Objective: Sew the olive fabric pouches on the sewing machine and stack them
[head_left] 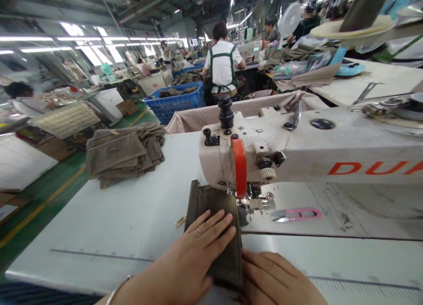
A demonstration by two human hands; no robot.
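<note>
A dark olive-brown fabric panel lies on the sewing machine table, its right edge running up to the presser foot. My left hand rests flat on the panel, fingers stretched out. At the panel's near right edge is my right hand, fingers close together and tips pinching that edge; its thumb is hidden. A gold-coloured zip pull shows beside the panel's left edge. The white sewing machine with an orange guard stands over the far right corner of the panel.
Pink-handled thread snips lie right of the presser foot. A pile of similar brown fabric pieces sits at the table's left edge. Beyond are a blue crate and a seated person in a white shirt. Ruler markings line the table's front.
</note>
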